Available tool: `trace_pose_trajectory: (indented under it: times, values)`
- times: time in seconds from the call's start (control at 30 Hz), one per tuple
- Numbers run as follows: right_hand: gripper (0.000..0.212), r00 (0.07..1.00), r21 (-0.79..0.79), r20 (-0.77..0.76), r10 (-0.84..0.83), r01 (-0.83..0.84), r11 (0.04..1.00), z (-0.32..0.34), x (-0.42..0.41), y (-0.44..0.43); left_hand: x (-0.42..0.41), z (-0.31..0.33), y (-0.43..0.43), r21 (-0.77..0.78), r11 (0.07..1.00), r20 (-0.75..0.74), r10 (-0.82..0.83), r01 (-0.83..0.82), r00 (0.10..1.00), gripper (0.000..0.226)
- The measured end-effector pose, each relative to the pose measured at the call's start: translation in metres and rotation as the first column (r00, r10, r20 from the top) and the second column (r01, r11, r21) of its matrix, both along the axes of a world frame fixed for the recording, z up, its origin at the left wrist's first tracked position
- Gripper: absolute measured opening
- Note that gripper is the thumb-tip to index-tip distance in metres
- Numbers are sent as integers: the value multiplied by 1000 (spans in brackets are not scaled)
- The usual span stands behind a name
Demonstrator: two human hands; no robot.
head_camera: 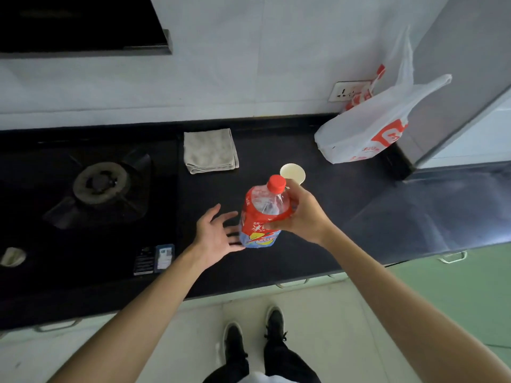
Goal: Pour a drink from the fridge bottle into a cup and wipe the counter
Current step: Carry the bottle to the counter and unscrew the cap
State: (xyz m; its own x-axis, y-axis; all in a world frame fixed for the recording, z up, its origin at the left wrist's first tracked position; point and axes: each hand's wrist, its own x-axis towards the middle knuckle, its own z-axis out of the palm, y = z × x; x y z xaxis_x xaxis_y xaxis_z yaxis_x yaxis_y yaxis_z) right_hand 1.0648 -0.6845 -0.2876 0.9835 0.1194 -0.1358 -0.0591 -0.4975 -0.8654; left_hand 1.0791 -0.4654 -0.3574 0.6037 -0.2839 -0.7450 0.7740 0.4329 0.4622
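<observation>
A clear plastic bottle (261,214) with a red label and a red cap stands over the black counter (318,252), its cap on. My right hand (301,214) grips its upper body from the right. My left hand (217,236) is spread open just left of the bottle's base, fingertips close to it. A white paper cup (292,174) stands upright just behind the bottle, partly hidden by the cap and my right fingers. A folded grey cloth (210,150) lies at the back of the counter.
A gas hob with a burner (101,183) fills the counter's left side. A white and red plastic bag (367,134) sits at the back right beside a fridge wall (456,87). A range hood (80,23) hangs upper left. A wall socket (344,91) lies behind the bag.
</observation>
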Motion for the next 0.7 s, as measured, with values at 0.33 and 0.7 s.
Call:
trace_pose_trajectory:
  times: [0.33, 0.7]
  values:
    - [81, 997, 7, 0, 75, -75, 997, -19, -11, 6, -14, -15, 10, 2, 995, -13, 96, -96, 995, 58]
    - [81, 993, -35, -27, 114, -115, 993, -28, -14, 5, -26, -24, 18, -21, 996, 23, 92, -91, 996, 49]
